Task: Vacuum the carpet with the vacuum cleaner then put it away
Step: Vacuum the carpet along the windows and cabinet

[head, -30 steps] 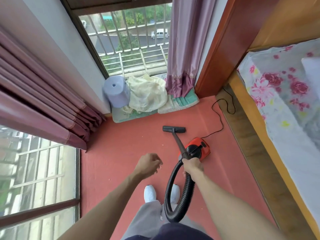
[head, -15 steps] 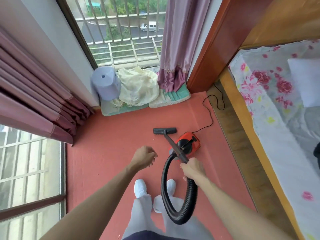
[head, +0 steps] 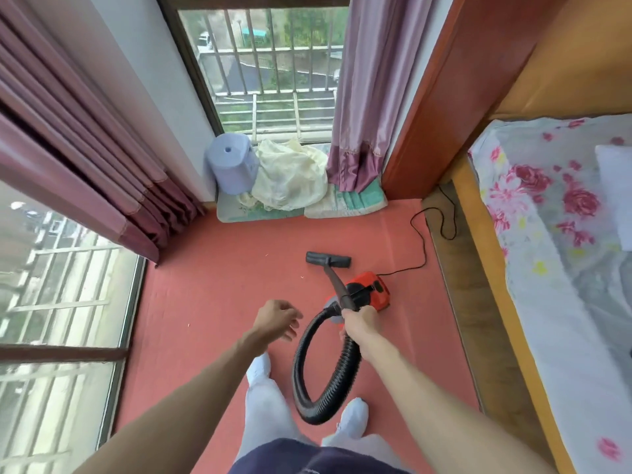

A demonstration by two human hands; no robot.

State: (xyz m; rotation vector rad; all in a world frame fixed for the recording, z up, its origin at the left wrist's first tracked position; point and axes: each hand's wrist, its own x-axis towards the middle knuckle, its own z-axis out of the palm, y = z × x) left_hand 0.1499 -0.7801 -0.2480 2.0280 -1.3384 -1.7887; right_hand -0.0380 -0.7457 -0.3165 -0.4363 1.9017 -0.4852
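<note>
**Vacuuming under way, put-away not begun**

Mid-pass on the carpet (head: 212, 302), judging by the layout. Floor head (head: 328, 260) flat on the pile ahead of the feet, rigid black wand (head: 338, 285) angled back to the right hand (head: 359, 323), which is wrapped round the wand where it meets the hose (head: 318, 381). Left hand (head: 277, 319) free in the air beside it, fingers loosely curled, nothing held. Red canister (head: 371, 290) sitting on the carpet just right of the wand, cord (head: 424, 248) trailing off toward the bed (head: 561, 241).

Progress: a few pale specks (head: 302, 277) visible on the carpet left of the head, so cleaning likely unfinished. Strip along the window side probably not yet covered. Storing the machine entirely ahead; cord not yet gathered.

Materials: carpet flat, short-piled, salmon red. Hose ribbed, flexible, looped in a near circle between the legs. Canister glossy hard plastic, rounded. Floor head a narrow black bar. Curtains (head: 359, 131) satiny mauve, pleated. Upturned lilac plastic stool (head: 232, 162) and crumpled cream fabric (head: 290, 176) on a mat by the window.
</note>
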